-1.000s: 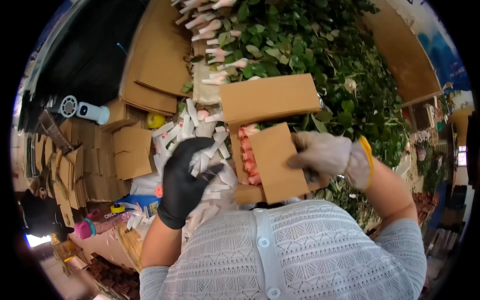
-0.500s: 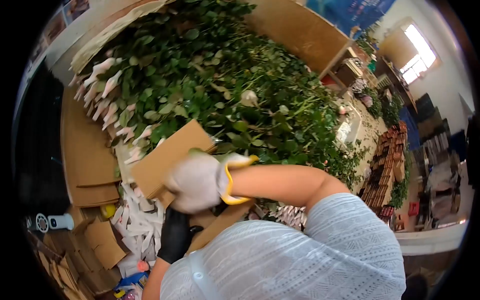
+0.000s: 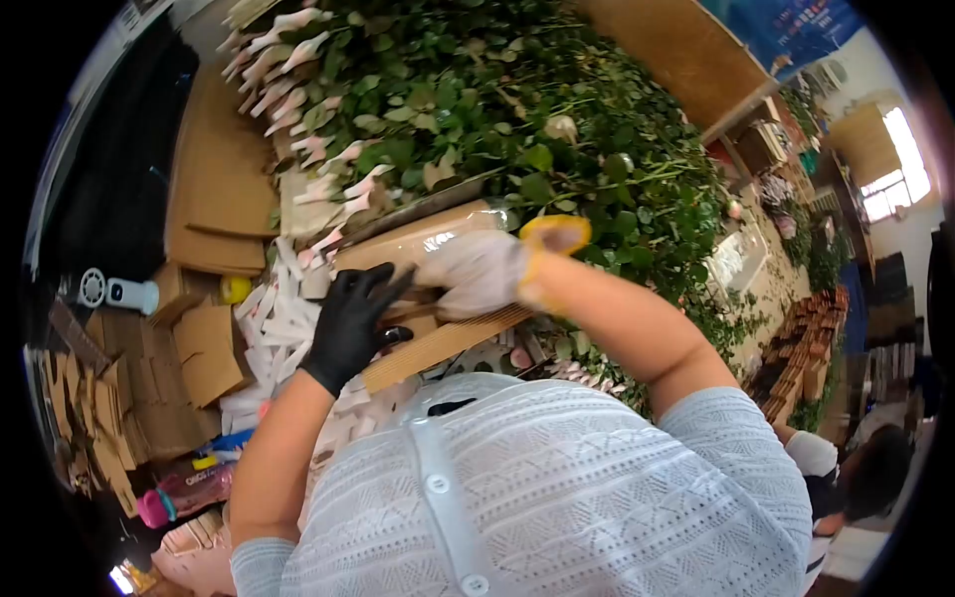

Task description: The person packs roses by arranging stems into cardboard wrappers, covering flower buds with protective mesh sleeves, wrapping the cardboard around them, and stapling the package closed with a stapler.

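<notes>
My left hand [image 3: 348, 323], in a black glove, is at the left end of a brown cardboard piece [image 3: 423, 237], its fingers spread apart. My right hand [image 3: 476, 271] wears a whitish glove with a yellow cuff and is over the cardboard's near side. Its fingers are smeared, so I cannot make out whether they grip anything. Shiny clear film or tape shows on the cardboard's upper face. A corrugated cardboard edge [image 3: 448, 348] runs below both hands, close to my body.
Behind the cardboard lies a big heap of leafy rose stems [image 3: 477, 109], with white-sleeved blooms [image 3: 288, 80] at its left. White sleeves [image 3: 269, 343] pile up left of my hands. Cardboard sheets [image 3: 214, 169], a small fan [image 3: 119, 294] and a pink bottle [image 3: 189, 493] are further left. Another person [image 3: 846, 473] is at the right.
My view has shifted, with the scene sliding right. The cardboard, raised and tilted before, now lies lower and flatter. My right hand has moved away from my left, whose fingers have spread.
</notes>
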`<state>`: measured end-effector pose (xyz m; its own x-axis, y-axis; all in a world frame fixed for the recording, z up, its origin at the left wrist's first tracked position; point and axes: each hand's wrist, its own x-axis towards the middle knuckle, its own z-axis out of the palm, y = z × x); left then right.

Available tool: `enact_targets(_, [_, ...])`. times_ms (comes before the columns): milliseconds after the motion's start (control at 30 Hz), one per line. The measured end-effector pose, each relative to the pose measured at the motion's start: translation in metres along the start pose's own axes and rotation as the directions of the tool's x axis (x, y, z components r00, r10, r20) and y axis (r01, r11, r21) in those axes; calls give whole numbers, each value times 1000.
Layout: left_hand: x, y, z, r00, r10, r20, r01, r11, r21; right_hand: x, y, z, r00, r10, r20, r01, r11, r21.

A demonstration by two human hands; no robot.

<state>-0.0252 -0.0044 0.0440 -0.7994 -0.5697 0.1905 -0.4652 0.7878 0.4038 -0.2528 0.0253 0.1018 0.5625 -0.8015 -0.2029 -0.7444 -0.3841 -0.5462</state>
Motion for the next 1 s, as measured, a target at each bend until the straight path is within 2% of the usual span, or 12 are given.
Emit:
enact_targets(33, [-3,-10,5,997,76,-24,-76,997,10,-11,-11,-21,990,16,137,-35,990,137])
enact_targets(100, [-8,-8,7,997,28,-65,-38,987,-157,-43,-48,-23,980,196,-43,-114,719,686])
enact_targets(133, [-9,-5,2,989,119,-88,-126,988,-87,-48,-53,-13,957,-41,-287,88,984,154])
enact_targets(167, [-10,-7,0,990,108,-94,-116,989,-88,-51,-55,6,920,-165,-356,89,971,-222])
enact_targets(233, [-11,-11,-6,987,162,-6,-162,981,-105,-35,-57,37,755,-373,-540,127,891,-437])
enact_targets(333, [1,-27,-26,974,203,102,-167,944,-283,-3,-57,15,767,-423,-483,52,791,-610])
enact_targets(400, [5,-40,-38,924,60,378,148,854,-498,20,-46,19,787,-315,-530,23,875,-484])
enact_targets(500, [-11,-56,-15,984,8,178,114,741,-662,31,-18,8,946,-171,-274,75,942,-326])
enact_targets(700, [-4,4,13,969,-216,-121,198,969,-149,46,-3,20,894,-183,-408,2,914,-406])
enact_targets(833, [-1,3,11,966,-202,-160,172,967,-186,20,11,6,920,-260,-294,144,920,-363])
enact_targets(933, [-1,9,12,965,-133,-227,122,991,-59,-44,29,-31,982,79,-172,-138,921,-363])
enact_targets(1000, [-1,6,17,961,-129,-245,123,992,-40,-71,37,-51,800,588,-119,-548,634,-546])
